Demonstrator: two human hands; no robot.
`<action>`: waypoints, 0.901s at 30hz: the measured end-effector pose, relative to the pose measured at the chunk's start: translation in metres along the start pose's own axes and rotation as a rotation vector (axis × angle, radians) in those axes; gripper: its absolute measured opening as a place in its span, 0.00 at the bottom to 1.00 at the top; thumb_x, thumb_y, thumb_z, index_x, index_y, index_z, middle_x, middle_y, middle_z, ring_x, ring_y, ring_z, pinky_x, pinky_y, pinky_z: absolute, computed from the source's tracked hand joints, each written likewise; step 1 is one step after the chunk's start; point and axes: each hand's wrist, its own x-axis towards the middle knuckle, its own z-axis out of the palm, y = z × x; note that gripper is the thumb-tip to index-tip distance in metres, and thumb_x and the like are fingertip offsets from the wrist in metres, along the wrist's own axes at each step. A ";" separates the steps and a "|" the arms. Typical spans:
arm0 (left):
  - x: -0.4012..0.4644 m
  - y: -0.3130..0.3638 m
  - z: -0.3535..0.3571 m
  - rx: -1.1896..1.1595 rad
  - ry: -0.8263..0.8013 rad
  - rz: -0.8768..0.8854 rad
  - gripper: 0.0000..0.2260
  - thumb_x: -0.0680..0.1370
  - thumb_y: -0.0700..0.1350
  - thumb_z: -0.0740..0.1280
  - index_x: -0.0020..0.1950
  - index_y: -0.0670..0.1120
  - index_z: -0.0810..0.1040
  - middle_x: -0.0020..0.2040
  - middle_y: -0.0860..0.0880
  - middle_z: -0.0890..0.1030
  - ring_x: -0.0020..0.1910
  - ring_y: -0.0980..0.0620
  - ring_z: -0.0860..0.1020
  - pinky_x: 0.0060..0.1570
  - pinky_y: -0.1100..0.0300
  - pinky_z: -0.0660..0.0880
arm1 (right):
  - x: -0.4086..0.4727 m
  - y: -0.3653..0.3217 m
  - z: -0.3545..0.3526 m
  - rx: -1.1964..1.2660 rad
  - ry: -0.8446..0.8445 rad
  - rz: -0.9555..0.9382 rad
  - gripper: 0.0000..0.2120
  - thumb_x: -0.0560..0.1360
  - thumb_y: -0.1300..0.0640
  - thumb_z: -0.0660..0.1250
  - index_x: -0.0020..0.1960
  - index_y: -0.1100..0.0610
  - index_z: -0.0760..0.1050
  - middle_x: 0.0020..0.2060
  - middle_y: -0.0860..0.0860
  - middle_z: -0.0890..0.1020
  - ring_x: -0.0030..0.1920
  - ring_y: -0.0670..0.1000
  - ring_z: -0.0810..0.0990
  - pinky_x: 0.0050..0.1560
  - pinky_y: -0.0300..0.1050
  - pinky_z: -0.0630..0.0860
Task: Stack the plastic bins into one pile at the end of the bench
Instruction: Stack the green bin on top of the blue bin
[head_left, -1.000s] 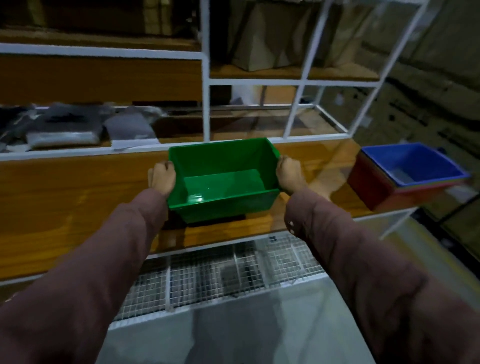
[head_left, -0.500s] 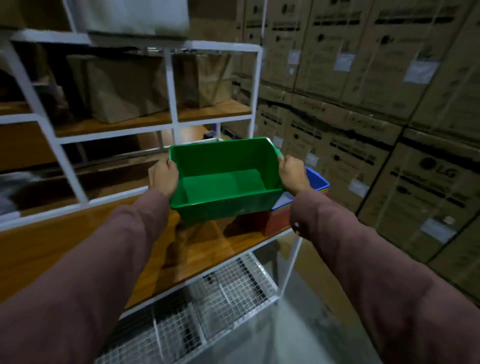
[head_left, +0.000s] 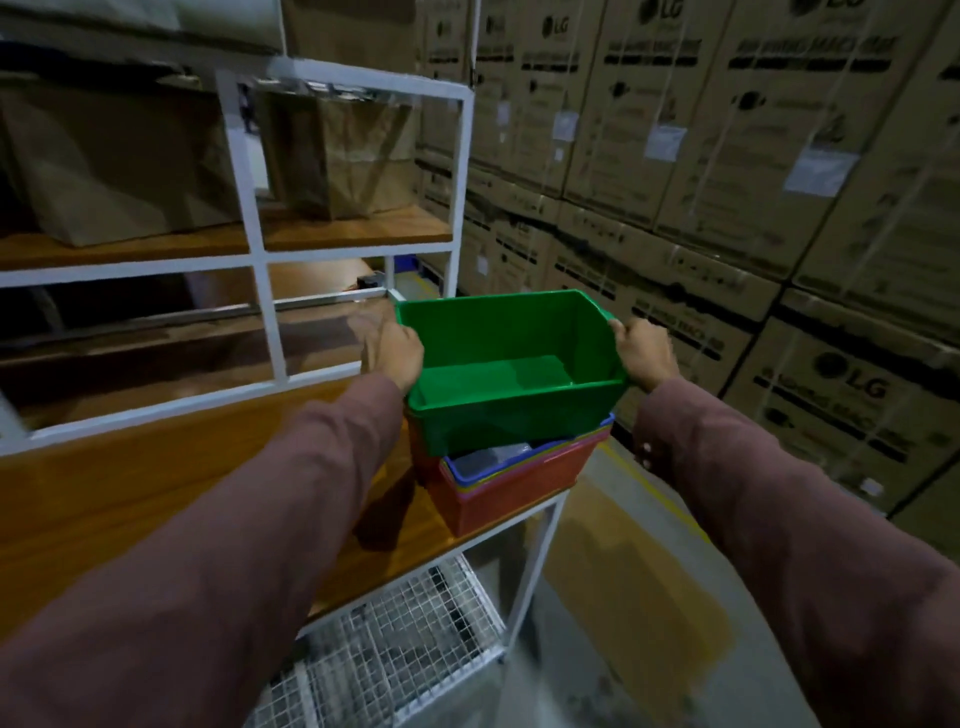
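Observation:
I hold an empty green plastic bin (head_left: 511, 371) by its two short sides, my left hand (head_left: 392, 353) on its left rim and my right hand (head_left: 647, 353) on its right rim. The bin hovers directly over a pile of nested bins (head_left: 511, 486) at the right end of the wooden bench (head_left: 130, 499). The pile shows a red outer bin with a blue rim on top and thin coloured rims between. The green bin's base hides most of the pile's opening; whether it touches the pile I cannot tell.
A white metal shelf frame (head_left: 260, 260) rises behind the bench, with brown paper bags (head_left: 337, 156) on its upper shelf. A wall of stacked cardboard boxes (head_left: 727, 182) stands to the right. A wire mesh shelf (head_left: 395, 644) lies under the bench.
I carried the green bin from the middle of the bench rightward to the bench's end. It now hangs over the red and blue pile, and my view has turned right toward the boxes.

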 end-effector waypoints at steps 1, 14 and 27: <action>-0.002 0.003 0.005 0.010 0.001 -0.030 0.14 0.82 0.45 0.56 0.53 0.38 0.78 0.53 0.31 0.81 0.54 0.34 0.80 0.55 0.49 0.75 | 0.007 0.005 0.005 -0.001 -0.024 -0.005 0.22 0.85 0.43 0.60 0.56 0.62 0.81 0.55 0.65 0.84 0.55 0.66 0.82 0.52 0.55 0.78; -0.011 0.021 0.047 0.149 0.182 -0.232 0.16 0.82 0.48 0.58 0.64 0.40 0.76 0.63 0.32 0.78 0.63 0.32 0.75 0.61 0.48 0.73 | 0.093 0.043 0.049 0.028 -0.343 -0.213 0.22 0.86 0.46 0.59 0.52 0.65 0.80 0.51 0.66 0.84 0.51 0.67 0.83 0.50 0.56 0.79; -0.042 -0.037 0.109 0.482 0.086 -0.271 0.15 0.83 0.44 0.59 0.66 0.40 0.77 0.61 0.34 0.78 0.62 0.33 0.76 0.62 0.44 0.73 | 0.094 0.096 0.103 -0.001 -0.551 -0.226 0.23 0.85 0.41 0.55 0.61 0.57 0.79 0.57 0.62 0.82 0.55 0.64 0.82 0.58 0.59 0.79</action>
